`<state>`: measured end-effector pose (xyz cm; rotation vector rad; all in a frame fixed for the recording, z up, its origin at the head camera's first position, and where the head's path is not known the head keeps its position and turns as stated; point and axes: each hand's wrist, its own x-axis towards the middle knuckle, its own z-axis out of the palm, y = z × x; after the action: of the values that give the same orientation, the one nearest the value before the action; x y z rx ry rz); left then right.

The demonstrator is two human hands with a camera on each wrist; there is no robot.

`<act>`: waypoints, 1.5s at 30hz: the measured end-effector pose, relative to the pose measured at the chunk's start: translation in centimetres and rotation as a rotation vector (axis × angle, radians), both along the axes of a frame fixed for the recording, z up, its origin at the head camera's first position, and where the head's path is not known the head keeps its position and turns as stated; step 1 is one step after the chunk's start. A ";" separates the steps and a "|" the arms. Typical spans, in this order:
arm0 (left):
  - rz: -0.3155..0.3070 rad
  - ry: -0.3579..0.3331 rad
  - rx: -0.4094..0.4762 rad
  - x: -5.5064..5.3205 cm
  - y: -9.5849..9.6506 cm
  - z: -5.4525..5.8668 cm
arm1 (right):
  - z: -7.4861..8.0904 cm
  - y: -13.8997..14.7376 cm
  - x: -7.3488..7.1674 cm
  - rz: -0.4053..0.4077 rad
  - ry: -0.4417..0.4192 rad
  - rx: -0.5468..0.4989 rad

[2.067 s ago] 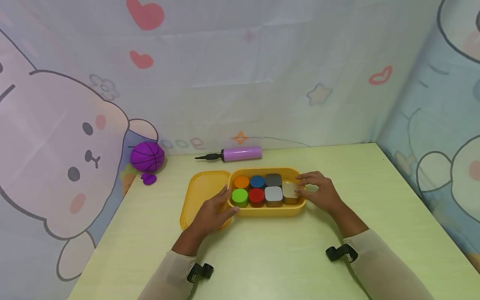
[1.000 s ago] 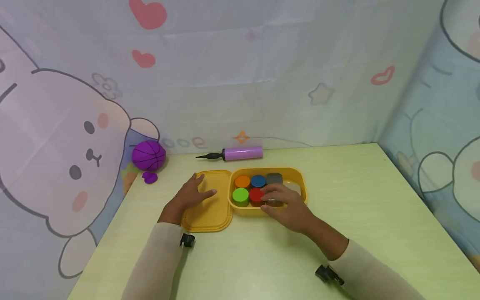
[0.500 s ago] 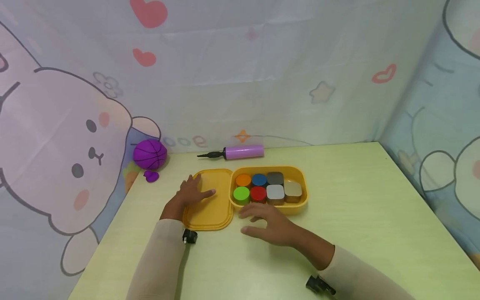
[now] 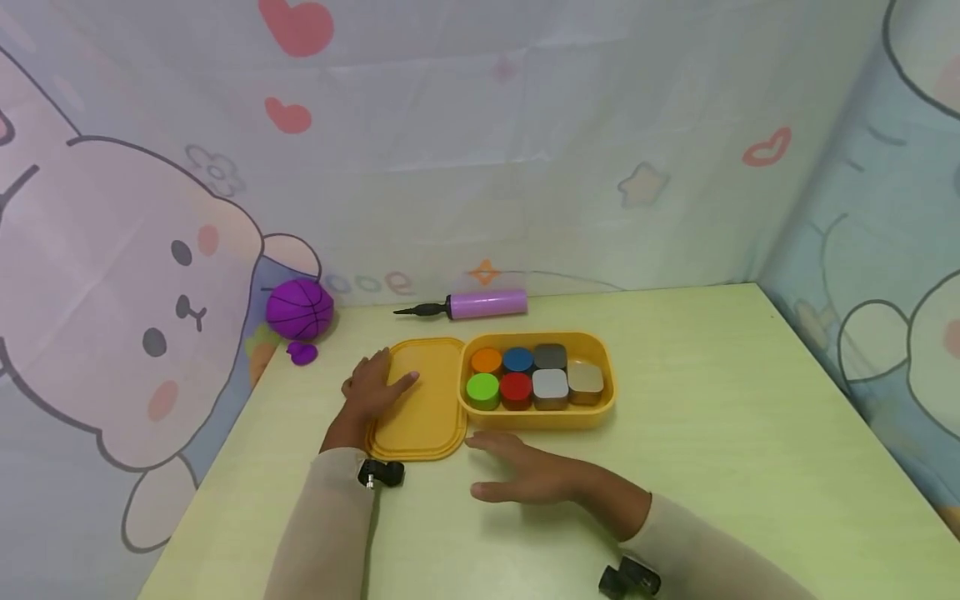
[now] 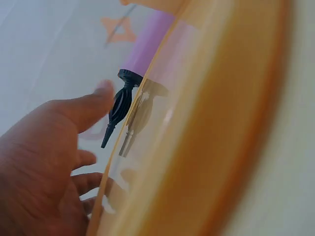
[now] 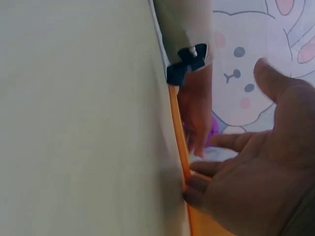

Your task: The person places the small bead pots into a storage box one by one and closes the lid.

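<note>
A flat yellow lid [image 4: 427,400] lies on the table, its right side against a yellow box [image 4: 540,421]. My left hand [image 4: 369,390] is at the lid's left edge, thumb over the lid and fingers along the outer side; in the left wrist view the thumb and fingers are spread apart. In front of the box hovers my right hand [image 4: 528,475], thumb and fingers apart, fingertips near the lid's front right corner. Inside the box sit several small containers, including a green one [image 4: 483,390], a red one [image 4: 516,389] and a white one [image 4: 551,387].
At the back of the table lies a purple hand pump [image 4: 487,304] with a black nozzle. A purple ball [image 4: 299,309] and a small purple duck [image 4: 303,353] are at the back left. Printed cloth [image 4: 570,167] hangs behind the table.
My right hand has come away from the containers, moving left and toward me to the front of the box. My left hand has shifted from the box's left end to the lid's left edge.
</note>
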<state>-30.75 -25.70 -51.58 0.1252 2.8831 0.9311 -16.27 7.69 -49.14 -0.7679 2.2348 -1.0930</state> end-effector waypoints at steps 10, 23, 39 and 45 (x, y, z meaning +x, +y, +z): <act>0.045 0.057 0.004 0.2 0.6 -0.3 | -1.9 -2.3 0.7 -0.058 0.127 0.073; 0.077 0.016 0.023 0.3 0.0 -0.9 | -1.3 -3.1 0.7 -0.047 0.117 -0.038; 0.244 -0.043 0.664 1.0 -2.3 0.1 | -1.0 -4.5 0.4 -0.055 0.032 -0.098; 0.254 -0.045 0.761 1.4 -2.1 1.3 | -1.0 -4.9 0.4 -0.069 0.019 -0.201</act>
<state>-29.33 -27.75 -50.30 -0.2041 2.3737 1.9921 -15.91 2.74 -50.16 -0.7899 2.2047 -1.3648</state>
